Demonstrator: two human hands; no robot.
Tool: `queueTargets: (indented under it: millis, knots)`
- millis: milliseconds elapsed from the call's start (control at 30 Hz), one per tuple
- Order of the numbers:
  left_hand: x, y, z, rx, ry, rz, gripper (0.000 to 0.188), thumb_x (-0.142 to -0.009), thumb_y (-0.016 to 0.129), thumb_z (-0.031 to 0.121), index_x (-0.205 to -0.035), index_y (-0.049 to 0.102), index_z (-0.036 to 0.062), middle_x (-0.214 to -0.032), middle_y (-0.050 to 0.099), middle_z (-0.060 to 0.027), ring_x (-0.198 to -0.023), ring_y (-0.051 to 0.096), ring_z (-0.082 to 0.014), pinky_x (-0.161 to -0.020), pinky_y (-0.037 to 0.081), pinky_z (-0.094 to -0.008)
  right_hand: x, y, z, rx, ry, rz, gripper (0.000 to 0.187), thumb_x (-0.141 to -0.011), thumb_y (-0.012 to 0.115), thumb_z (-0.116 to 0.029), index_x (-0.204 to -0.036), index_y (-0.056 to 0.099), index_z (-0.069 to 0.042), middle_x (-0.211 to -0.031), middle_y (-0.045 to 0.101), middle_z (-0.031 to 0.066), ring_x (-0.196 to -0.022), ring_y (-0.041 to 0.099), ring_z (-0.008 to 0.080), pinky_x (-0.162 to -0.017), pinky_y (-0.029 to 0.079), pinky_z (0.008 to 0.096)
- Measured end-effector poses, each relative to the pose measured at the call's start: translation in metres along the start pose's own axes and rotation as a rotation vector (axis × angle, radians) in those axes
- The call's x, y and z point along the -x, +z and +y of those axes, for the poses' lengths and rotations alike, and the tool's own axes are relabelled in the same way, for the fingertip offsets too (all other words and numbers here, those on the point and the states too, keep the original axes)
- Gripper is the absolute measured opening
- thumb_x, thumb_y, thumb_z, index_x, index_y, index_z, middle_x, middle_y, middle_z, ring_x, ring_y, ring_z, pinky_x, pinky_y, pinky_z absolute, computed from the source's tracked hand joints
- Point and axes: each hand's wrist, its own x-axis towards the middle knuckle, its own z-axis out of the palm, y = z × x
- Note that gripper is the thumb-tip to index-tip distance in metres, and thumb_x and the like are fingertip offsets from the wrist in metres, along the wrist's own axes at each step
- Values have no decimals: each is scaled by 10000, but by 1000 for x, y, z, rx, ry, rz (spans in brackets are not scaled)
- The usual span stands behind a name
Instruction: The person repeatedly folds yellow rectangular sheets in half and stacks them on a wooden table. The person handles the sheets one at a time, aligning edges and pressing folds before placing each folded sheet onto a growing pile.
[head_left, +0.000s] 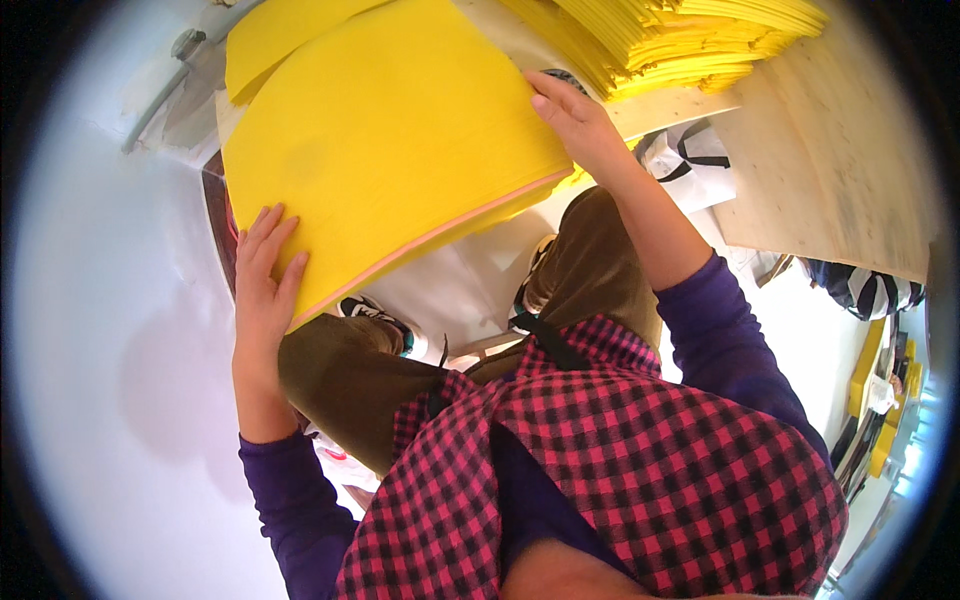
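Note:
A wide, flat yellow sheet [390,140] lies in front of me, with a thin pinkish strip along its near edge. My left hand [265,265] rests on the sheet's left edge near the corner, fingers and thumb apart on top. At the far right edge, my right hand [575,115] lies with outstretched fingers against the sheet, its thumb a little apart. Another yellow piece [290,35] shows at the far left, partly covered by the sheet. What lies directly under the sheet is mostly hidden.
A thick pile of yellow sheets [680,45] stands at the far right beside a wooden board [830,150]. Below the board's left side is a white bag [690,165] with black straps. A white wall [110,300] runs close on my left. My knees sit under the near edge.

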Motion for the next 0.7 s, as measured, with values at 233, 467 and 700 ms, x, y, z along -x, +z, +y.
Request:
queueTargets:
  millis: [233, 467, 700]
  knots:
    - [0, 1, 0, 7, 1, 19, 355, -846, 627, 95, -1198, 602, 61, -1359, 524, -114, -1334, 408, -303, -1141, 228, -461, 11, 7, 4, 43, -33, 64, 466, -939, 582, -324, -1277, 535, -7, -1245, 592, 179, -1119, 582, 258, -938, 454, 320]
    - [2, 1, -2, 17, 3, 30, 346, -846, 632, 101, -1190, 607, 69, -1357, 529, -105, -1333, 412, -301, -1143, 223, -471, 13, 10, 10, 89, -153, 133, 426, -931, 596, -285, -1228, 568, 20, -1302, 552, 176, -1151, 561, 263, -943, 454, 322]
    - [4, 1, -4, 18, 5, 36, 331, -847, 632, 95, -1177, 614, 70, -1351, 534, -101, -1334, 411, -297, -1145, 217, -474, 20, 9, 6, 78, -136, 133, 413, -930, 599, -260, -1229, 567, 23, -1284, 562, 170, -1143, 565, 253, -935, 458, 316]
